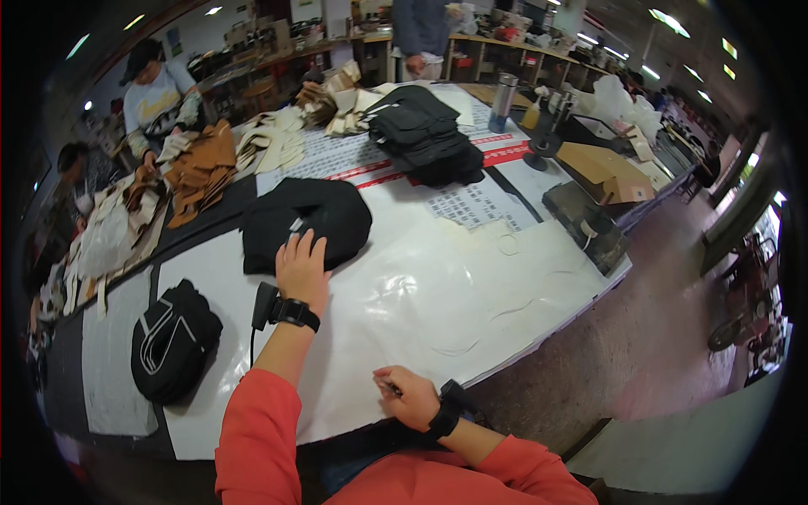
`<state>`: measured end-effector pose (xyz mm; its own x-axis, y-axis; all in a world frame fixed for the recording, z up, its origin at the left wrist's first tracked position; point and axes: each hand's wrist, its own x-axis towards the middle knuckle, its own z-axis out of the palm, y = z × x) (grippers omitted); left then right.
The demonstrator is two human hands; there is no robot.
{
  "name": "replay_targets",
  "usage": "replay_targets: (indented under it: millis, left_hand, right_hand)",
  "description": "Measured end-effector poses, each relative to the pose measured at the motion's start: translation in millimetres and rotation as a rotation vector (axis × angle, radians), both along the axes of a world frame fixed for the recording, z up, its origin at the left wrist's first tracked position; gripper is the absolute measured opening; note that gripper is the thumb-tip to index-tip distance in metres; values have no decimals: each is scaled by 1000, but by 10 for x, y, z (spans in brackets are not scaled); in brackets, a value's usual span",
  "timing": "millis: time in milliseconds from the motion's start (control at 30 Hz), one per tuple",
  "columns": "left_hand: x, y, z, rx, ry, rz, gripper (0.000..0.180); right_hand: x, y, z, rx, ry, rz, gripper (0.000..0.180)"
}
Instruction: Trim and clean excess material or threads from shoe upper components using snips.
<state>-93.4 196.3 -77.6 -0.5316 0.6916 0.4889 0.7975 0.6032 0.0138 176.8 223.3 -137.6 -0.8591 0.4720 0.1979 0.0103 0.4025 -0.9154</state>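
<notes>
L fingers [305, 249] flat and spread, pressing the near edge of the black fabric piece [311, 220], nothing gripped. Piece lies just beyond the fingertips on the white table sheet [421, 295]. R hand [408, 396] near table edge, fingers curled, well apart from the piece; can't tell if it holds anything. 1 black bag [172, 341] lies L of the L forearm.

long white-covered worktable [471, 278]: black fabric piece [307, 223] mid-table, black bag stack [425, 135] far edge, rolled black bag [172, 341] left edge.
</notes>
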Motion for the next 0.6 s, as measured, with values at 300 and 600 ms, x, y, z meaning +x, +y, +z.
replay_targets:
  millis: [300,600]
  left_hand:
    - [-313,100,-182,56,52,-84,50]
    - [-432,49,-174,93,13,-131,31]
  right_hand:
    - [35,27,12,11,-31,13,17]
    - [-13,17,-56,30,15,37,16]
